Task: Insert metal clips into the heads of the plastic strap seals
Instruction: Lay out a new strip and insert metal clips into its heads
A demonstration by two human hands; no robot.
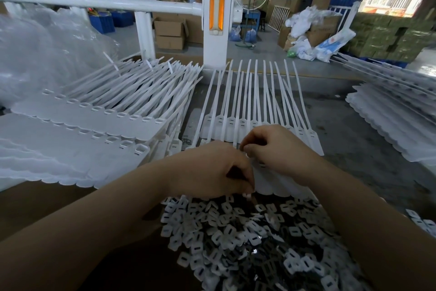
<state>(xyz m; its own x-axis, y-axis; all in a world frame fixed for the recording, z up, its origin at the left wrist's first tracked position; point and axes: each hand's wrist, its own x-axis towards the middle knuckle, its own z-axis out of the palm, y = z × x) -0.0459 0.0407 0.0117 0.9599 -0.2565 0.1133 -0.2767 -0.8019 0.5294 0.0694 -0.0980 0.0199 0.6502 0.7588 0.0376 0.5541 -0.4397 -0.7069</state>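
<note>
Matt white plastic strap seals (240, 102), shiny metal clips (247, 238), glossy white-painted post (215, 31)

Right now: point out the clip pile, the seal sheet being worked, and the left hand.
clip pile (247, 238), head view, middle of the heap
seal sheet (238, 125), head view, row of heads
left hand (210, 170), head view, back of the hand

A white post (214, 19) with orange reflector stands before cardboard boxes (170, 31).
</note>
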